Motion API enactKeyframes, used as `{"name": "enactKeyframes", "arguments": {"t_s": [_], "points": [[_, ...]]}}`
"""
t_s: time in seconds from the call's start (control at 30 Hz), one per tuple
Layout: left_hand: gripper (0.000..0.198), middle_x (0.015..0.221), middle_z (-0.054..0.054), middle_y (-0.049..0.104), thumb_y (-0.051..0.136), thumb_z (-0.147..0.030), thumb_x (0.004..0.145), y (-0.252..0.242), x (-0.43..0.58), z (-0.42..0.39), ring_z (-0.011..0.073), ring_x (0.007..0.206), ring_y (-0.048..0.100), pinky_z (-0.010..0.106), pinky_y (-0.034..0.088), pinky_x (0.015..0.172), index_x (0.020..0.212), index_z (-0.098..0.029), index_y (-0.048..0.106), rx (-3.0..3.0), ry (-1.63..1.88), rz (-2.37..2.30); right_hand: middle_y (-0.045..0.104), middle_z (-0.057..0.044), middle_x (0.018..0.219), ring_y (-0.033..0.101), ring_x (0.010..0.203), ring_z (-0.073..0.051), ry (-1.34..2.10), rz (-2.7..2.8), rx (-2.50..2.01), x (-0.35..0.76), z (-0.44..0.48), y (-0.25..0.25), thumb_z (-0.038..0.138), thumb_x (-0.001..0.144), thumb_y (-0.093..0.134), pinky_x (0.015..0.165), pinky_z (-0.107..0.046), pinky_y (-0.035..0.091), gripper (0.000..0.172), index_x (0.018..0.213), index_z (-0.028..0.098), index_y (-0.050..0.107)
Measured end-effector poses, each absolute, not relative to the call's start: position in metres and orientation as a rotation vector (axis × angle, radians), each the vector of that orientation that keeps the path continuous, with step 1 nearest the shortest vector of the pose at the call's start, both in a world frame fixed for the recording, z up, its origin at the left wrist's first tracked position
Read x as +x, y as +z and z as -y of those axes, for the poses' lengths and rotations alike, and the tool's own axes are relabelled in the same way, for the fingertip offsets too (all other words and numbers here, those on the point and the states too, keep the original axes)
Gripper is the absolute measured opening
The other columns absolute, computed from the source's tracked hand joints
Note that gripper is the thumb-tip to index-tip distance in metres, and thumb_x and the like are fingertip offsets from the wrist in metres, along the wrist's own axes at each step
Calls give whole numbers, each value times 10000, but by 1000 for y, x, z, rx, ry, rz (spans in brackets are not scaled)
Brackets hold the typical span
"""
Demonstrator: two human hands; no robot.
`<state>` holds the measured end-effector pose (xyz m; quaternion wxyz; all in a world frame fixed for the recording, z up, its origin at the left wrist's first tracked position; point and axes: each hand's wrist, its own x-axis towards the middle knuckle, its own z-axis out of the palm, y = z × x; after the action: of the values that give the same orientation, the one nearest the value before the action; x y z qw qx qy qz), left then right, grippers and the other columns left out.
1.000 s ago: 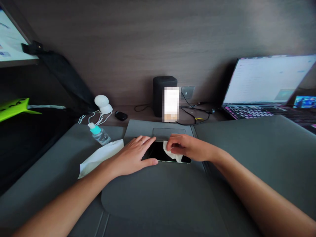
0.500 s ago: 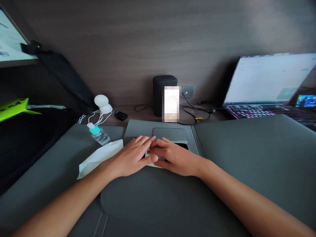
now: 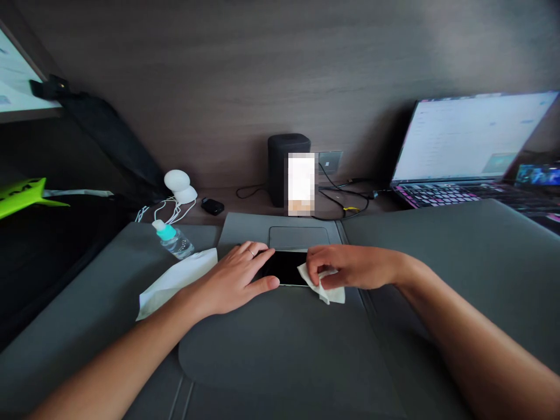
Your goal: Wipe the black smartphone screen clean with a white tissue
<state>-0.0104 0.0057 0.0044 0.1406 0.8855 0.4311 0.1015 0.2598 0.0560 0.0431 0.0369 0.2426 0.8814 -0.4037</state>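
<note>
A smartphone [image 3: 286, 268] with a dark screen lies flat on the grey mat. My left hand [image 3: 242, 273] holds its left end, thumb along the near edge and fingers along the far one. A ring is on one finger. Over the phone's right end, my right hand [image 3: 345, 265] is closed on a crumpled white tissue [image 3: 329, 291], its fingers bent down. Part of the tissue hangs past the near edge of the phone, and the hand covers the phone's right end. Left of my left hand, a folded white sheet [image 3: 177, 280] lies on the mat.
A clear spray bottle [image 3: 175, 240] with a turquoise collar leans behind the sheet. Along the wall stand a white round device [image 3: 178, 185], a small black object [image 3: 212, 206], a black speaker [image 3: 277, 169] and cables. An open laptop [image 3: 472, 140] is at the right.
My right hand has slid right along the phone with the tissue, uncovering the dark screen. My left hand stays on the phone's left end. The view has shifted slightly.
</note>
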Motion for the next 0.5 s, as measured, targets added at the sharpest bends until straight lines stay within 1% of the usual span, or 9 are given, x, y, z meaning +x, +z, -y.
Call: {"name": "enactKeyframes", "arguments": {"t_s": [0.07,0.17,0.33,0.5], "points": [[618,1372,110,457,284,-616,974,5,-10,-5,280,1247,402,424,341,1032,1436,-213,365,2555,284,-1256,538,-37,932,523,818,-143,-1260,-2641,821,266,-58,46,155,810,565,761,-267,421,56,850,158,604],[639,1370,109,462,280,-626,969,6,-9,-5,284,1251,403,422,340,1034,1437,-200,371,2554,284,-1264,531,-32,935,512,825,-148,-1285,-2595,928,271,-59,48,171,786,580,761,-269,415,93,878,162,583],[660,1363,128,462,279,-622,971,8,-9,-4,284,1244,403,411,337,1031,1434,-161,377,2562,270,-1256,544,-39,939,515,844,-157,-1291,-2613,982,272,-61,45,188,811,545,760,-272,424,86,889,163,573],[636,1348,116,474,274,-632,967,6,-11,-5,285,1225,421,410,344,1017,1432,-211,379,2562,300,-1247,553,-53,957,518,824,-146,-1227,-2755,952,262,-62,36,183,871,483,748,-270,434,113,908,161,588]]}}
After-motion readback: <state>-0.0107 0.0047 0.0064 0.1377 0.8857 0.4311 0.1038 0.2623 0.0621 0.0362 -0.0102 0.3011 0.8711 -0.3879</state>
